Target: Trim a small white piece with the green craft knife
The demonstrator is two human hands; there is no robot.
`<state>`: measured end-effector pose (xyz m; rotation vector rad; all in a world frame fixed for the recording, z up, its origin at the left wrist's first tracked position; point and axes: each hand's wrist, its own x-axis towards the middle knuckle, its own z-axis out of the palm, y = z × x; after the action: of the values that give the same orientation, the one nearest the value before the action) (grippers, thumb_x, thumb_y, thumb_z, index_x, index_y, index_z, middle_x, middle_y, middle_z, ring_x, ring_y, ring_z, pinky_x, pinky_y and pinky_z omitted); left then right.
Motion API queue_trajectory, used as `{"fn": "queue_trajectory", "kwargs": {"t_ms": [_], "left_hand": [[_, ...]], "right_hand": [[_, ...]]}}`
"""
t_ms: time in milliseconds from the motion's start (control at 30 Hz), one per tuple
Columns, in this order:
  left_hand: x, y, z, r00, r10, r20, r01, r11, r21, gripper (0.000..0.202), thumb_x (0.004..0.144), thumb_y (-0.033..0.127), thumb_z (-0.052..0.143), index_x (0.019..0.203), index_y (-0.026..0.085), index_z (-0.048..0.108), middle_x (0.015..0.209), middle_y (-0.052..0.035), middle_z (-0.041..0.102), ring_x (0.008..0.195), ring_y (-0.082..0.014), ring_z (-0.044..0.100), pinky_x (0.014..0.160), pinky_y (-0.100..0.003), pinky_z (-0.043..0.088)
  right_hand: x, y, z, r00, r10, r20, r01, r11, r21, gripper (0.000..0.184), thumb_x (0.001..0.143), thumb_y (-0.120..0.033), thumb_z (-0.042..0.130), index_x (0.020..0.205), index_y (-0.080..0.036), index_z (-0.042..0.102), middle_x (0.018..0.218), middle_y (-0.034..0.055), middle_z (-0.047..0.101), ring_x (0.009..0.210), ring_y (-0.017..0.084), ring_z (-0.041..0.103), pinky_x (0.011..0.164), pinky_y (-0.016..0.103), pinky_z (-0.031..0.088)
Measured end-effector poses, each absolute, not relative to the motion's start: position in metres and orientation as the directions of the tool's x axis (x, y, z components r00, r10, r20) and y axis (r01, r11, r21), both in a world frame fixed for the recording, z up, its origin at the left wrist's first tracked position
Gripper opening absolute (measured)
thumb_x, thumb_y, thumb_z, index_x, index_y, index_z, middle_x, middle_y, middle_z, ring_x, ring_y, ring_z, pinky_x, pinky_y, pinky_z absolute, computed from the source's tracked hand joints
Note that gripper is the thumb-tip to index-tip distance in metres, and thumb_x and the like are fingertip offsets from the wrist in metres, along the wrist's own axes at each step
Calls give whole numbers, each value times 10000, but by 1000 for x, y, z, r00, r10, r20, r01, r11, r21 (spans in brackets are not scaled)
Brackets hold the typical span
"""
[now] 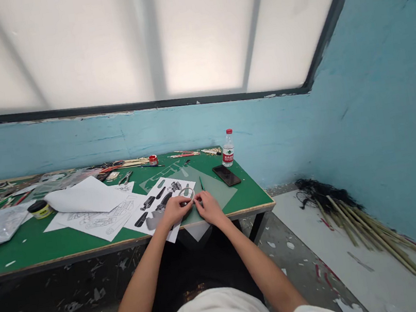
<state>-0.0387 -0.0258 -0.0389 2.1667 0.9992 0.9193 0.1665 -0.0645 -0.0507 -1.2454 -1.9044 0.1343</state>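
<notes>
Close together at the table's near edge, both my hands have their fingers pinched around a pale ring [187,192] that resembles a thin roll of tape. My left hand [176,211] is closed at the ring's lower left, above a printed sheet [149,206] with black and grey shapes. My right hand [208,208] is closed at its lower right, over a translucent sheet [219,192]. The fingers hide exactly how they grip it. Just beyond my right hand, a slim dark green tool [201,183] lies on the translucent sheet.
On the green table [30,250] are a phone [226,175], a water bottle [227,149], a red jar [153,160], pliers [126,178], drawn sheets [102,221] and a black-lidded jar [40,209]. Bamboo sticks [375,230] lie on the floor to the right, near paper scraps.
</notes>
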Motion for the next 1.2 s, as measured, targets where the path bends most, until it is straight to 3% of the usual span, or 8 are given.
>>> {"fn": "queue_trajectory", "kwargs": {"t_ms": [867,1200], "left_hand": [[-35,-35,-30,354,891,286,586,-449,674,322,1051,434,672,1258,189,699,1287,-94,713,1088,-234,714,951,-440,631],[-36,-38,-24,377,891,251,600,-442,667,314,1054,430,669,1259,195,701,1291,-95,714,1086,-229,715,957,-439,630]], "right_hand": [[170,-61,-55,-45,796,604,658,478,-581,276,1064,-423,672,1172,-170,698,1155,66,722,1006,200,710,918,412,625],[175,-53,-61,90,834,545,617,383,-688,299,1064,-418,677,1222,-165,688,1166,69,723,985,196,721,883,398,641]]}}
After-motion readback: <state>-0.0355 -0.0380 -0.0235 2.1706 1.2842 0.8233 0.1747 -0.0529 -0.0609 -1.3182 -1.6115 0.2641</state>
